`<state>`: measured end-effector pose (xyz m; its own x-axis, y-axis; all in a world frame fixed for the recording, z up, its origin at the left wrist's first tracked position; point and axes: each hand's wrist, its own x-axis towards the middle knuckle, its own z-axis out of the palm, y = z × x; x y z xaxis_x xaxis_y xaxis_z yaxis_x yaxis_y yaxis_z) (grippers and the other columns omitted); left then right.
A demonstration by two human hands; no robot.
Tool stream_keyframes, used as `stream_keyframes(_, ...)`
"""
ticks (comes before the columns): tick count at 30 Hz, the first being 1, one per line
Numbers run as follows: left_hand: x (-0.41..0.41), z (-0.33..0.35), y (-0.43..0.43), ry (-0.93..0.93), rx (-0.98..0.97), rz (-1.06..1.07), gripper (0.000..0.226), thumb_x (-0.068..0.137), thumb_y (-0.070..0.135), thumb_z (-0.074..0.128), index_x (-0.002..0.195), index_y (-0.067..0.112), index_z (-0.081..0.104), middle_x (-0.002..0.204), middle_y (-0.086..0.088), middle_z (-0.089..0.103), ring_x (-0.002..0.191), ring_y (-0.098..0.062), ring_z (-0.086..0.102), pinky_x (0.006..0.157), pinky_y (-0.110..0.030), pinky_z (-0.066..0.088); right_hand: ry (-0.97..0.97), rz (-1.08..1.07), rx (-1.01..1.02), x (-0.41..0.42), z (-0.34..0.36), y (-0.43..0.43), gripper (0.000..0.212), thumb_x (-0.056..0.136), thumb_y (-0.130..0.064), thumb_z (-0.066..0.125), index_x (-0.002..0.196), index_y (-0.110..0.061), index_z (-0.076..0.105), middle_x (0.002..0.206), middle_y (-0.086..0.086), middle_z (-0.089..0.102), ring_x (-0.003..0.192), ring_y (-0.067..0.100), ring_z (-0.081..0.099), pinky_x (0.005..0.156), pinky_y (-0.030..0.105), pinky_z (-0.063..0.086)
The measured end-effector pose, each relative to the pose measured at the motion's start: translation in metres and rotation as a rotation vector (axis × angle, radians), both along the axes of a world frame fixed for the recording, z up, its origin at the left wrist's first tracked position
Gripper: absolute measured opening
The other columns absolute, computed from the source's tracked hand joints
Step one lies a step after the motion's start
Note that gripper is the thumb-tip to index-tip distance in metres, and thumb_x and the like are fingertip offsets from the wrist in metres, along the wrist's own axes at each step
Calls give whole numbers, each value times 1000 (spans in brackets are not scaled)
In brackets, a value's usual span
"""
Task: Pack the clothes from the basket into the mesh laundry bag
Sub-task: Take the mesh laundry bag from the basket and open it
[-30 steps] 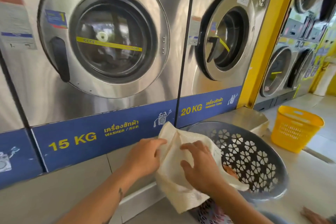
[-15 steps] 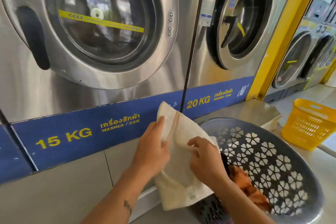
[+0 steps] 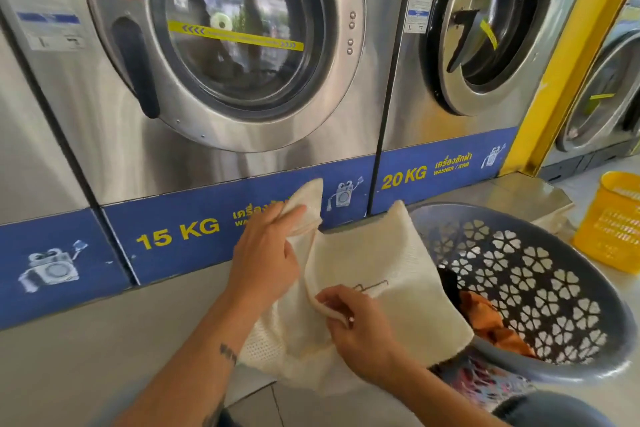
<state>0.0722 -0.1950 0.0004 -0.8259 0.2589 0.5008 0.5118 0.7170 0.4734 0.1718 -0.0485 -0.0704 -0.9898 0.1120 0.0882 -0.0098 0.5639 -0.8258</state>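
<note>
The cream-coloured mesh laundry bag [image 3: 377,274] hangs low in the middle of the view, held up in front of the blue band at the foot of the washers, its lower part sagging toward the six o'clock edge and its right side draped over the near rim of the round grey plastic basket with flower-shaped cut-outs [image 3: 540,288]. The left hand [image 3: 266,253], at about ten o'clock from the bag's middle, is pinched shut on the bag's top corner, lifting it into a peak against the blue strip. The right hand [image 3: 360,326], at about seven o'clock from the bag's middle, has thumb and fingers closed on a folded edge of the bag, so the fabric is stretched between the two hands. Inside the basket, at four o'clock from the bag, lies crumpled orange clothing [image 3: 491,326] beside a dark garment [image 3: 448,284], and a patterned piece shows below the basket's near edge. A yellow slotted plastic basket [image 3: 613,222] stands at three o'clock, well apart. Behind, at twelve o'clock, is the steel front-loading washer marked 15 KG [image 3: 239,28] with its round door closed; at one o'clock the washer marked 20 KG [image 3: 485,24] has its door ajar.
</note>
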Motion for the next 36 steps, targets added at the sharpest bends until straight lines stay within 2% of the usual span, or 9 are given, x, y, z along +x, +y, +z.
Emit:
stream_keyframes(2, 7, -7, -14, -53, -41, 2, 66, 81, -4, 46, 139, 28, 53, 145, 0, 47, 131, -22, 41, 107, -34, 34, -29, 40, 17, 8, -8, -13, 37, 81, -5, 55, 103, -29, 72, 94, -12, 73, 90, 9, 67, 78, 20, 54)
stream_keyframes(6, 15, -21, -42, -133, -96, -5, 68, 80, -4, 44, 139, 28, 51, 142, 3, 49, 123, -25, 51, 103, -37, 40, -19, 95, 100, 12, -9, -28, 32, 81, -9, 56, 100, -30, 73, 84, -14, 72, 79, 9, 64, 68, 16, 46)
stream_keyframes(8, 19, -24, -49, -152, -117, 1, 68, 81, -4, 43, 141, 27, 49, 140, 3, 50, 122, -25, 51, 102, -37, 39, -20, 94, 165, 9, -9, -27, 29, 82, -12, 54, 94, -33, 70, 83, -13, 72, 77, 10, 61, 68, 23, 47)
stream_keyframes(14, 17, -27, -45, -153, -103, -18, 57, 88, 6, 44, 142, 24, 47, 135, 3, 53, 117, -25, 54, 96, -35, 41, -79, -16, 282, 4, -6, 1, 21, 79, -9, 47, 88, -19, 62, 80, -2, 67, 75, 24, 60, 68, 43, 53)
stream_keyframes(17, 18, -27, -27, -188, -125, -74, 55, 91, 11, 45, 144, 26, 45, 140, 5, 48, 122, -24, 51, 100, -35, 41, -163, -73, 358, 10, -9, 18, 17, 84, -15, 50, 94, -25, 58, 83, -6, 64, 74, 19, 62, 62, 36, 53)
stream_keyframes(20, 23, -32, -7, -214, -195, -143, 57, 90, 9, 44, 144, 28, 44, 141, 5, 47, 121, -23, 50, 97, -37, 44, -202, -99, 440, 21, -13, 35, 12, 89, -21, 52, 98, -27, 57, 92, -9, 63, 81, 15, 62, 71, 36, 56)
stream_keyframes(25, 34, -33, 14, -248, -221, -195, 58, 89, 4, 45, 141, 29, 47, 141, 5, 49, 122, -25, 51, 96, -39, 46, -124, -150, 504, 35, -16, 53, 29, 94, -24, 50, 120, -35, 57, 108, -13, 60, 92, 10, 60, 81, 31, 56)
stream_keyframes(30, 36, -19, 42, -214, -131, -187, 58, 89, 2, 46, 141, 28, 49, 136, 4, 53, 119, -24, 53, 96, -37, 47, -66, -134, 518, 43, 2, 66, 39, 96, -28, 55, 132, -41, 50, 117, -16, 58, 100, 9, 60, 86, 30, 56)
stream_keyframes(36, 25, -5, 90, -206, -140, -178, 55, 90, 3, 48, 141, 26, 50, 134, 2, 55, 116, -26, 54, 91, -37, 46, 61, -184, 496, 19, 39, 125, 37, 96, -16, 47, 130, -28, 57, 115, -6, 64, 97, 14, 60, 83, 33, 53)
